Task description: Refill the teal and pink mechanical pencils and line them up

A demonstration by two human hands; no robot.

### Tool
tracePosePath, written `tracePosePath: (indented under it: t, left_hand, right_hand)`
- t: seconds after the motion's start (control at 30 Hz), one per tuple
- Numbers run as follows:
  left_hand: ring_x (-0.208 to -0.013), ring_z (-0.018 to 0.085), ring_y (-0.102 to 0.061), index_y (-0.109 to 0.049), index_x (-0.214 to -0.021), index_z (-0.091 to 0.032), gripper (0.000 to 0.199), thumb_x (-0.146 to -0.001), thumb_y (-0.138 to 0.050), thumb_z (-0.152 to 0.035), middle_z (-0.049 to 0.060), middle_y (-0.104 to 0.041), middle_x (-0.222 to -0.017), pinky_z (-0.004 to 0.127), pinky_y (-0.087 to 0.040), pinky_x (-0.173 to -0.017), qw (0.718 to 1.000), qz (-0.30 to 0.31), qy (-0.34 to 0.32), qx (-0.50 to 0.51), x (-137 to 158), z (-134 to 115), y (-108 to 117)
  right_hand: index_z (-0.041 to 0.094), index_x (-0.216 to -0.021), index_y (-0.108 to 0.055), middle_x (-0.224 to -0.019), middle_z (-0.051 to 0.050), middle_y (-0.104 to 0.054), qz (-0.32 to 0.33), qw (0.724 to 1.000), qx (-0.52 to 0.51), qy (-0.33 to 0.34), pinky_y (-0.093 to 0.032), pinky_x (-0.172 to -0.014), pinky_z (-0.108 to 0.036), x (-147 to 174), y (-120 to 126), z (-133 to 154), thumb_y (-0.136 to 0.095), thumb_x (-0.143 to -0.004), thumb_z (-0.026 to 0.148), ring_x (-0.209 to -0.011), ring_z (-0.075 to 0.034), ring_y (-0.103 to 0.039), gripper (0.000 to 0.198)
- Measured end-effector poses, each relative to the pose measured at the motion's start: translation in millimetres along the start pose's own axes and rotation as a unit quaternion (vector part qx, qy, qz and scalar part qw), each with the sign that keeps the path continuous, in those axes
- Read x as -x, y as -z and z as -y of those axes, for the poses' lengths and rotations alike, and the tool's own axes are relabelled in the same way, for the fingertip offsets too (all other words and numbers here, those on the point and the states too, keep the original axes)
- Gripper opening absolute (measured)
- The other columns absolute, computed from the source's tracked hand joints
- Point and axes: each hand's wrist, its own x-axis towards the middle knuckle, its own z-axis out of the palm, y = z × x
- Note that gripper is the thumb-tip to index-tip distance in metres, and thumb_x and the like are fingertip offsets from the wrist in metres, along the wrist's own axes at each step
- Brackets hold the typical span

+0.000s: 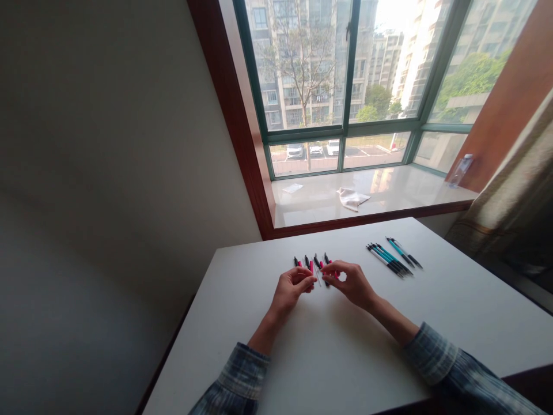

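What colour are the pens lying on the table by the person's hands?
Pink with black tips, the pink plastic pens show best in the head view, at both hands.

From where I stand there is nothing to read — the pink pens (311, 266) and the teal pens (393, 257) on the counter (453, 300) are too small for any print on their barrels to show. The clear bottle (460, 169) on the window sill (389, 196) carries no legible label, and the cars and buildings beyond the glass show no plate, number or sign that can be made out.
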Motion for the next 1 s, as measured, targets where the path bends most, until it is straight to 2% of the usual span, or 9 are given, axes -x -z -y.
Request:
tracePosePath:
  t: [0.17, 0.3, 0.43, 0.53, 0.67, 0.9, 1.0]
  left_hand:
    - [-0.073, 0.018, -0.066, -0.074, -0.089, -0.014, 0.032, -0.076, -0.084, -0.042, 0.007, -0.072, -0.078, 0.029, -0.052, -0.07, 1.0, 0.025, -0.013, -0.006, -0.5, -1.6, 0.0]
    - [-0.073, 0.019, -0.069, -0.073, -0.093, -0.015, 0.037, -0.074, -0.085, -0.044, 0.009, -0.075, -0.085, 0.031, -0.054, -0.071, 1.0, 0.0, -0.002, -0.002, -1.9, -1.1, 0.9]
    - [-0.072, 0.018, -0.069, -0.073, -0.104, -0.016, 0.043, -0.075, -0.083, -0.045, 0.01, -0.076, -0.096, 0.031, -0.055, -0.069, 0.999, -0.035, 0.003, -0.009, -3.6, 0.2, 3.0]
    - [-0.071, 0.017, -0.068, -0.074, -0.104, -0.016, 0.04, -0.077, -0.08, -0.046, 0.009, -0.075, -0.095, 0.029, -0.054, -0.067, 0.999, -0.047, 0.001, -0.027, -4.0, 0.6, 4.2]
    - [-0.074, 0.016, -0.065, -0.074, -0.105, -0.017, 0.037, -0.081, -0.076, -0.046, 0.008, -0.075, -0.093, 0.028, -0.053, -0.069, 0.998, -0.041, -0.004, -0.04, -3.5, 0.5, 4.8]
    - [-0.072, 0.015, -0.062, -0.074, -0.104, -0.016, 0.035, -0.083, -0.074, -0.045, 0.007, -0.072, -0.091, 0.027, -0.05, -0.069, 0.998, -0.048, -0.013, -0.046, -2.4, -0.8, 4.2]
    - [-0.072, 0.015, -0.061, -0.074, -0.101, -0.017, 0.035, -0.082, -0.075, -0.046, 0.007, -0.073, -0.091, 0.028, -0.05, -0.069, 0.998, -0.047, -0.012, -0.045, -1.6, -1.5, 3.8]
  right_hand:
    - [0.025, -0.095, -0.079, -0.084, -0.004, -0.078, 0.009, 0.998, -0.059, -0.016, -0.053, -0.069, -0.034, -2.6, -18.7, 12.8, -0.07, -0.091, 0.046, -0.072, -0.02, -0.067, 0.023]
    - [0.024, -0.093, -0.08, -0.083, -0.004, -0.078, -0.016, 0.997, -0.073, -0.036, -0.054, -0.069, -0.034, -9.1, -13.7, 5.8, -0.069, -0.091, 0.048, -0.071, -0.02, -0.068, 0.027]
    - [0.026, -0.095, -0.08, -0.089, -0.007, -0.077, -0.036, 0.999, 0.036, -0.014, -0.054, -0.076, -0.041, -19.1, 5.0, -11.9, -0.064, -0.095, 0.046, -0.079, -0.024, -0.067, 0.025]
    - [0.028, -0.095, -0.08, -0.092, -0.008, -0.077, 0.01, 0.995, 0.102, 0.016, -0.054, -0.08, -0.044, -22.9, 14.3, -22.0, -0.059, -0.098, 0.044, -0.086, -0.027, -0.065, 0.027]
    - [0.028, -0.095, -0.08, -0.09, -0.009, -0.075, 0.052, 0.987, 0.144, 0.04, -0.053, -0.075, -0.042, -22.2, 14.2, -26.9, -0.053, -0.102, 0.041, -0.084, -0.027, -0.062, 0.031]
    - [0.028, -0.094, -0.081, -0.088, -0.009, -0.074, 0.062, 0.98, 0.182, 0.042, -0.05, -0.072, -0.039, -21.1, 10.1, -32.2, -0.049, -0.104, 0.036, -0.082, -0.026, -0.059, 0.034]
    - [0.028, -0.092, -0.081, -0.086, -0.008, -0.074, 0.056, 0.982, 0.176, 0.041, -0.051, -0.071, -0.039, -21.2, 10.2, -33.1, -0.055, -0.101, 0.038, -0.08, -0.025, -0.059, 0.029]
